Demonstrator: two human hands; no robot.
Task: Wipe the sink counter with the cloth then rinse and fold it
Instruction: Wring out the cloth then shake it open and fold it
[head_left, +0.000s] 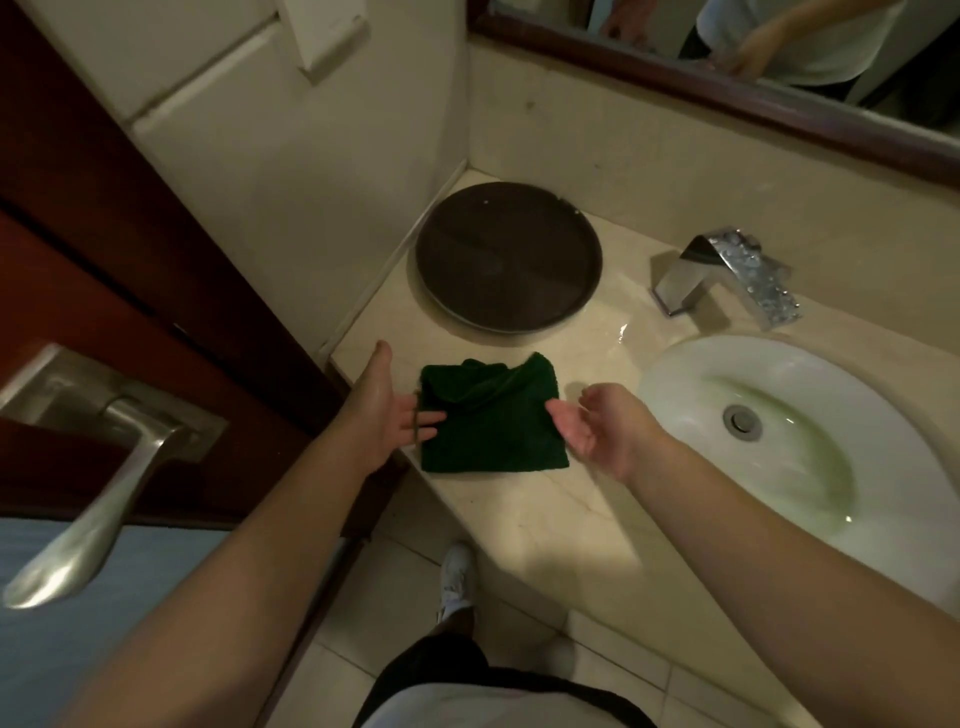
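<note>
A dark green cloth (491, 415) lies folded into a rough square on the beige stone counter (524, 514), near its front left corner. My left hand (387, 410) is at the cloth's left edge, palm turned inward, fingers apart, fingertips touching or just over the edge. My right hand (597, 428) hovers at the cloth's right edge, palm up and fingers loosely spread, holding nothing. The white oval sink basin (691, 374) sits to the right of the cloth, with a metal drain in its bottom.
A round dark brown tray (506, 257) rests at the counter's back left corner. A wet chrome faucet (727, 275) stands behind the basin, with water pooled on the counter beside it. A wooden door with a metal lever handle (98, 483) is at left. A wood-framed mirror (727, 88) hangs above.
</note>
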